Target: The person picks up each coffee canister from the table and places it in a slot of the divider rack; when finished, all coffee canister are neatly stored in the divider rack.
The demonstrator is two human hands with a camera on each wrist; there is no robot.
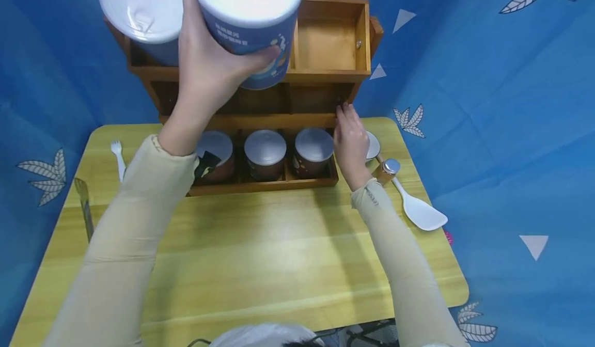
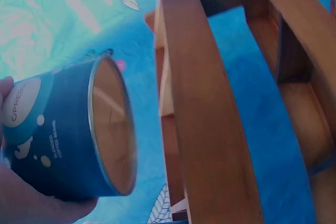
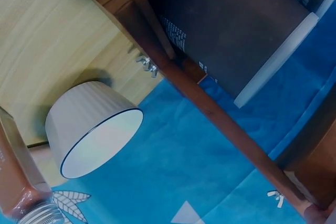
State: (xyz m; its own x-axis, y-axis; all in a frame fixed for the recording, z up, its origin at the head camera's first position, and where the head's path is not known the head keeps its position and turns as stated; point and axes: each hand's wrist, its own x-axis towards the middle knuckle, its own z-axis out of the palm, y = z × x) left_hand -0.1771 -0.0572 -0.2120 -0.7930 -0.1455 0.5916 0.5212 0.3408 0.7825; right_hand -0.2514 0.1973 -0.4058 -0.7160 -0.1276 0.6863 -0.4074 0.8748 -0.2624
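My left hand (image 1: pixel 209 63) grips a blue coffee canister (image 1: pixel 260 40) with a white lid, thumb across its printed front, held up over the wooden rack (image 1: pixel 327 76). In the left wrist view the canister (image 2: pixel 63 129) is tilted, its round base toward the rack's rail (image 2: pixel 205 108). A second white-lidded blue canister (image 1: pixel 144 11) stands in the upper left compartment. My right hand (image 1: pixel 351 143) holds the rack's right side, fingertips at the end of its middle rail. Three dark canisters with grey lids, one of them central (image 1: pixel 265 148), sit in the lower tier.
The upper right compartment (image 1: pixel 327 42) lies open beside the raised canister. Right of the rack are a white cup (image 3: pixel 94 129), a small jar with a metal lid (image 1: pixel 388 169) and a white spatula (image 1: pixel 423 213). A white fork (image 1: pixel 118 158) and another utensil (image 1: pixel 84 207) lie at the left.
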